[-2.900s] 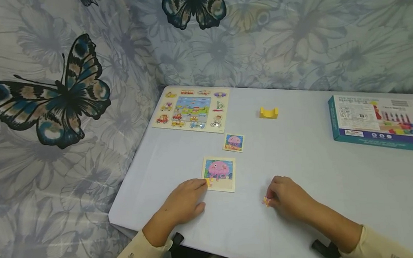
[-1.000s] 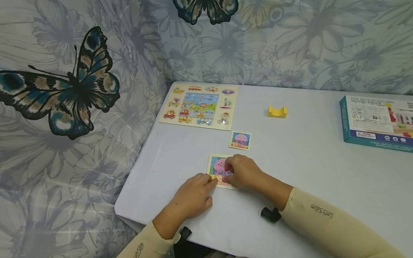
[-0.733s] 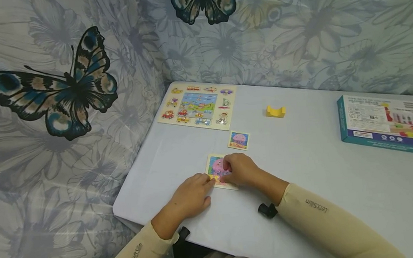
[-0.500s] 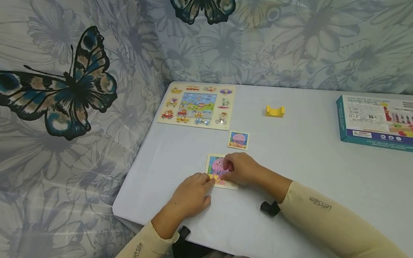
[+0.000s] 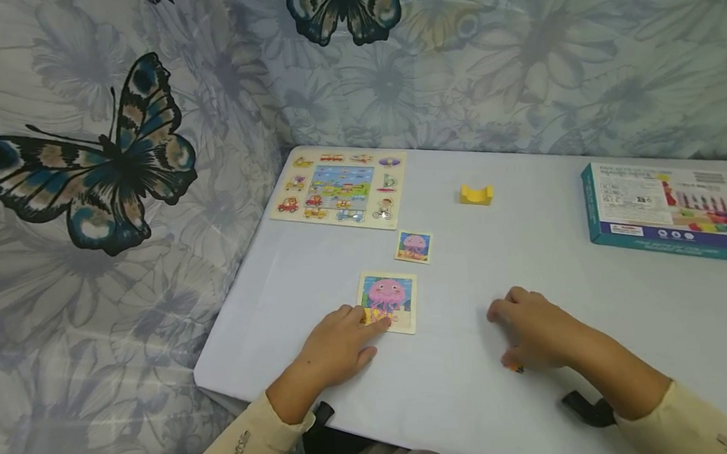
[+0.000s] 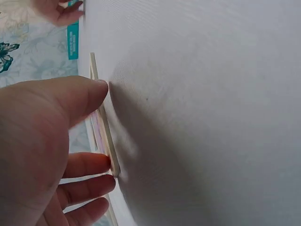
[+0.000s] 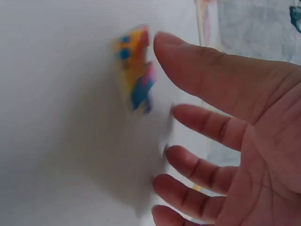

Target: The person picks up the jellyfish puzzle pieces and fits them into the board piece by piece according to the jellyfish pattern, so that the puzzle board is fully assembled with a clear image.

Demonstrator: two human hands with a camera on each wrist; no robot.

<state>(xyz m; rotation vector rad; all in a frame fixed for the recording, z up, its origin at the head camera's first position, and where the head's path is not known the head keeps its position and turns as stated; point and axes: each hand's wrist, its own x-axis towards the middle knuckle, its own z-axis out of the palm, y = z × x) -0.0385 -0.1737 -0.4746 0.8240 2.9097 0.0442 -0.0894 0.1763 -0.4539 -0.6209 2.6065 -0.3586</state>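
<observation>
A jigsaw puzzle [image 5: 387, 294] with a pink jellyfish lies in a pale frame on the white table. My left hand [image 5: 334, 345] rests at its lower left, the index finger stretched over the bottom row of pieces. The lower right corner of the frame shows bare. To the right, my right hand [image 5: 538, 327] hovers low over the table with fingers spread. Beside its thumb lies a loose yellow-orange puzzle piece with blue spots [image 7: 134, 68], blurred in the right wrist view. A narrow gap shows between thumb and piece.
A small jellyfish picture card [image 5: 413, 247] lies behind the puzzle. Farther back are a larger vehicle puzzle board [image 5: 278, 184] and a yellow curved block [image 5: 476, 196]. At the right lies a teal-edged box [image 5: 672, 209]. Patterned cloth walls stand behind and left.
My right hand has left the puzzle and moved right to the loose piece, its fingers spreading. The piece it brought earlier is now in the bottom row. The left hand stays, its index finger reaching farther right.
</observation>
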